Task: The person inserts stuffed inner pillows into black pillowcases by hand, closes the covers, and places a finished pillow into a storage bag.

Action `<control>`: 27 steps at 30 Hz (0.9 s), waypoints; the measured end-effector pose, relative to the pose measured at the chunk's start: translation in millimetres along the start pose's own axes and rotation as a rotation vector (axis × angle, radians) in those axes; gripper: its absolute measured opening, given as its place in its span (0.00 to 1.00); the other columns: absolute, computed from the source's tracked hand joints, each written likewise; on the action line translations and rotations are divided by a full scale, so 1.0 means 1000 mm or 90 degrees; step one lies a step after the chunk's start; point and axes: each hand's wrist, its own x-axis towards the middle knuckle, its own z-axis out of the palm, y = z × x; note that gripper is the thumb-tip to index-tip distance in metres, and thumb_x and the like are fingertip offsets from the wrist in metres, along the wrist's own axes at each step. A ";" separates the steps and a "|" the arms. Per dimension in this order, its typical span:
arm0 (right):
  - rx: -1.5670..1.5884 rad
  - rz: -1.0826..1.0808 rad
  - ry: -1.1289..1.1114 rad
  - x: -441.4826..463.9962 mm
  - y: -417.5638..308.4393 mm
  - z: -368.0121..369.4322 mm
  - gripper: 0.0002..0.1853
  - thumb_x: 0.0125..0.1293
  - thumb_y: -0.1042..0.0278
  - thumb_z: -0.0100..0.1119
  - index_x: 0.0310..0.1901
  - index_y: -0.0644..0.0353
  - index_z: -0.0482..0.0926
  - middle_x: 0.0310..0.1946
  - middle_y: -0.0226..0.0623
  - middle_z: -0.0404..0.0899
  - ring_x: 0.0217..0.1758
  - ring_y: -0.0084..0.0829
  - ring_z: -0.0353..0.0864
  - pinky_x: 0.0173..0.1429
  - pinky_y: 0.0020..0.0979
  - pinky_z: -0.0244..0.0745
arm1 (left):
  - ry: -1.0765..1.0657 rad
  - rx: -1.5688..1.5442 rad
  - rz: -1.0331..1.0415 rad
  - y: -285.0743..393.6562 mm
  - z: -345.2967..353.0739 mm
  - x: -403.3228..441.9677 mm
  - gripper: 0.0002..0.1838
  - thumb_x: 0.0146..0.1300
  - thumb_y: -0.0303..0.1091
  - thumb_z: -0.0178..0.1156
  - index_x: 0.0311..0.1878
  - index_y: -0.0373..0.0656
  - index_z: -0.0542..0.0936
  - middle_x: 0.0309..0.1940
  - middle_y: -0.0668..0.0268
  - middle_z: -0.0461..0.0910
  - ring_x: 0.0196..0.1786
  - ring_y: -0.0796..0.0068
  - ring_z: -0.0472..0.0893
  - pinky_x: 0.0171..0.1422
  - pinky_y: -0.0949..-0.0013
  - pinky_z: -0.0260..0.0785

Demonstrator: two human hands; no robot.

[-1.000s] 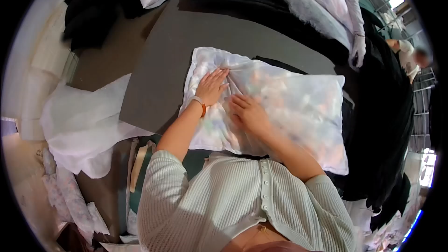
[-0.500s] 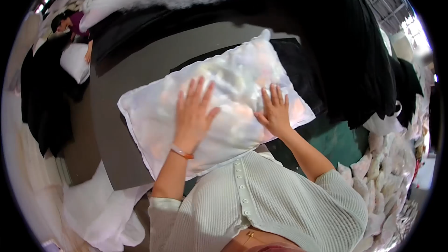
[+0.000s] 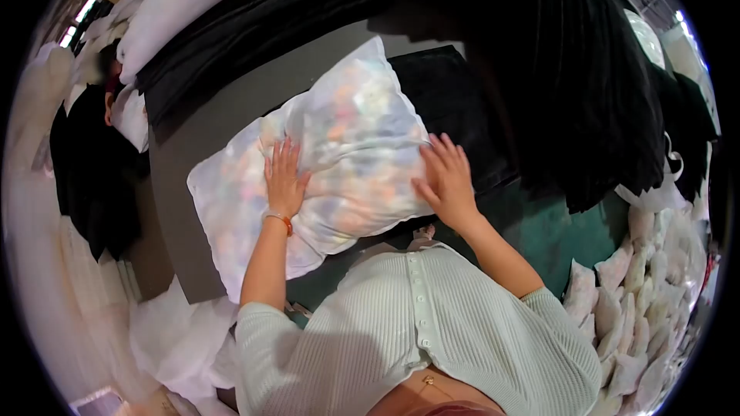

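Note:
A white pillow (image 3: pixel 354 146) with faint multicoloured patches showing through lies at a slant on the table, partly over a folded black cloth (image 3: pixel 462 108). My left hand (image 3: pixel 285 177) rests flat on the pillow's left half, fingers together but stretched out, with a band on the wrist. At the pillow's right edge is my right hand (image 3: pixel 449 181), open, its fingers against or just over the side. A crease runs across the pillow between the two hands.
Black fabric is heaped at the right (image 3: pixel 586 92) and along the far side of the grey table (image 3: pixel 181 208). Several small filled bags (image 3: pixel 624 308) are piled at lower right. White material (image 3: pixel 173 335) lies at lower left. Another person's hand (image 3: pixel 109 108) shows at far left.
The pillow has narrowed and creased, its right edge shifting left. My left hand has moved slightly left and down; my right hand has gone from the pillow's top to its right edge.

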 end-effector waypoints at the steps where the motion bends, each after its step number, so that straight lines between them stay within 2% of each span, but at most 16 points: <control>1: -0.022 0.065 -0.008 -0.002 0.006 -0.004 0.37 0.60 0.53 0.65 0.67 0.62 0.66 0.69 0.52 0.62 0.75 0.51 0.57 0.76 0.49 0.50 | 0.017 -0.013 0.016 0.000 -0.005 -0.011 0.36 0.70 0.51 0.49 0.77 0.50 0.54 0.79 0.64 0.48 0.80 0.59 0.44 0.80 0.48 0.33; 3: 0.280 0.199 -0.089 -0.007 0.028 0.001 0.41 0.61 0.53 0.65 0.71 0.63 0.60 0.69 0.54 0.64 0.72 0.48 0.63 0.73 0.41 0.58 | 0.023 0.000 -0.008 0.005 -0.013 -0.009 0.34 0.70 0.49 0.49 0.76 0.48 0.56 0.78 0.63 0.51 0.80 0.59 0.46 0.80 0.49 0.33; 4: 0.288 0.188 -0.096 -0.012 0.035 0.003 0.41 0.61 0.53 0.65 0.71 0.63 0.60 0.69 0.54 0.64 0.72 0.48 0.63 0.73 0.41 0.58 | -0.005 -0.010 -0.021 0.012 -0.022 -0.002 0.34 0.70 0.49 0.49 0.75 0.47 0.58 0.76 0.62 0.54 0.79 0.59 0.49 0.79 0.49 0.36; 5: 0.390 0.232 -0.133 -0.015 0.044 0.005 0.42 0.62 0.54 0.65 0.72 0.64 0.56 0.67 0.55 0.66 0.70 0.47 0.66 0.71 0.38 0.61 | -0.029 -0.020 -0.035 0.018 -0.030 0.010 0.33 0.70 0.48 0.49 0.75 0.46 0.60 0.75 0.60 0.58 0.78 0.58 0.52 0.79 0.49 0.39; 6: 0.492 0.274 -0.174 -0.016 0.052 0.009 0.44 0.62 0.55 0.64 0.73 0.64 0.53 0.66 0.55 0.68 0.68 0.45 0.70 0.69 0.35 0.64 | 0.032 -0.024 -0.068 0.030 -0.033 0.028 0.32 0.70 0.48 0.50 0.73 0.46 0.61 0.73 0.58 0.61 0.77 0.58 0.56 0.78 0.48 0.42; 7: 0.499 0.258 -0.191 -0.019 0.059 0.018 0.44 0.62 0.55 0.64 0.73 0.64 0.53 0.66 0.55 0.68 0.68 0.45 0.70 0.69 0.35 0.64 | 0.091 -0.027 -0.105 0.049 -0.033 0.042 0.31 0.69 0.47 0.51 0.72 0.45 0.63 0.71 0.57 0.64 0.75 0.57 0.59 0.77 0.48 0.46; 9: 0.487 0.229 -0.153 -0.027 0.073 0.040 0.43 0.62 0.65 0.67 0.73 0.65 0.54 0.67 0.49 0.66 0.68 0.35 0.67 0.70 0.33 0.63 | 0.254 -0.141 -0.041 0.124 -0.052 0.064 0.30 0.69 0.47 0.52 0.70 0.44 0.65 0.70 0.55 0.66 0.73 0.55 0.62 0.75 0.48 0.50; 11: 0.513 0.162 -0.059 -0.038 0.093 0.074 0.40 0.62 0.63 0.65 0.72 0.65 0.57 0.62 0.53 0.72 0.65 0.35 0.74 0.65 0.31 0.68 | 0.174 -0.130 -0.020 0.176 -0.008 0.065 0.33 0.69 0.52 0.51 0.73 0.47 0.62 0.74 0.58 0.60 0.77 0.58 0.56 0.78 0.50 0.43; 12: 0.535 0.254 -0.121 -0.033 0.088 0.059 0.38 0.62 0.67 0.64 0.71 0.66 0.59 0.61 0.51 0.73 0.63 0.32 0.74 0.62 0.29 0.70 | 0.017 0.011 -0.057 0.183 0.022 0.061 0.36 0.70 0.58 0.46 0.75 0.49 0.59 0.76 0.62 0.55 0.79 0.62 0.49 0.80 0.51 0.36; 13: 0.599 0.211 -0.097 -0.034 0.095 0.064 0.37 0.62 0.72 0.63 0.71 0.68 0.58 0.61 0.50 0.73 0.61 0.32 0.75 0.60 0.30 0.72 | 0.076 0.013 -0.061 0.183 0.024 0.062 0.37 0.70 0.62 0.43 0.75 0.50 0.59 0.77 0.65 0.52 0.80 0.64 0.46 0.81 0.51 0.33; 14: 0.643 0.201 -0.064 -0.041 0.102 0.074 0.36 0.62 0.74 0.62 0.70 0.70 0.59 0.61 0.50 0.72 0.61 0.33 0.74 0.62 0.31 0.71 | 0.072 -0.023 -0.063 0.180 0.032 0.063 0.37 0.70 0.62 0.43 0.75 0.51 0.59 0.78 0.66 0.51 0.80 0.63 0.44 0.81 0.50 0.33; 17: 0.628 0.208 -0.118 -0.038 0.102 0.069 0.36 0.64 0.73 0.63 0.70 0.72 0.58 0.65 0.48 0.67 0.65 0.34 0.70 0.67 0.31 0.65 | 0.087 -0.107 -0.051 0.178 0.018 0.061 0.36 0.68 0.58 0.50 0.74 0.50 0.62 0.76 0.65 0.55 0.80 0.62 0.47 0.81 0.50 0.34; 21: 0.619 0.220 -0.121 -0.040 0.104 0.060 0.37 0.64 0.72 0.64 0.71 0.71 0.56 0.66 0.45 0.65 0.67 0.33 0.66 0.69 0.31 0.61 | 0.090 -0.211 -0.047 0.168 -0.024 0.044 0.35 0.68 0.56 0.51 0.73 0.49 0.63 0.76 0.64 0.57 0.80 0.62 0.48 0.80 0.50 0.36; 23: 0.632 0.215 -0.148 -0.040 0.110 0.062 0.37 0.65 0.73 0.63 0.71 0.70 0.56 0.67 0.44 0.65 0.67 0.32 0.67 0.68 0.30 0.61 | 0.028 -0.076 -0.198 0.146 -0.073 -0.001 0.33 0.70 0.55 0.49 0.73 0.50 0.63 0.76 0.63 0.55 0.79 0.61 0.49 0.80 0.53 0.39; 25: 0.625 0.239 -0.140 -0.038 0.099 0.056 0.35 0.66 0.75 0.61 0.71 0.69 0.56 0.67 0.44 0.64 0.66 0.31 0.67 0.68 0.29 0.62 | 0.073 0.016 -0.401 0.077 -0.028 -0.063 0.33 0.71 0.53 0.48 0.75 0.51 0.60 0.77 0.62 0.54 0.79 0.61 0.50 0.80 0.54 0.41; 27: 0.628 0.166 -0.159 -0.033 0.093 0.067 0.35 0.66 0.79 0.58 0.72 0.69 0.55 0.68 0.44 0.63 0.66 0.30 0.67 0.68 0.28 0.61 | 0.138 -0.033 -0.392 0.058 -0.006 -0.086 0.33 0.71 0.53 0.48 0.75 0.52 0.58 0.77 0.62 0.53 0.79 0.61 0.50 0.80 0.55 0.40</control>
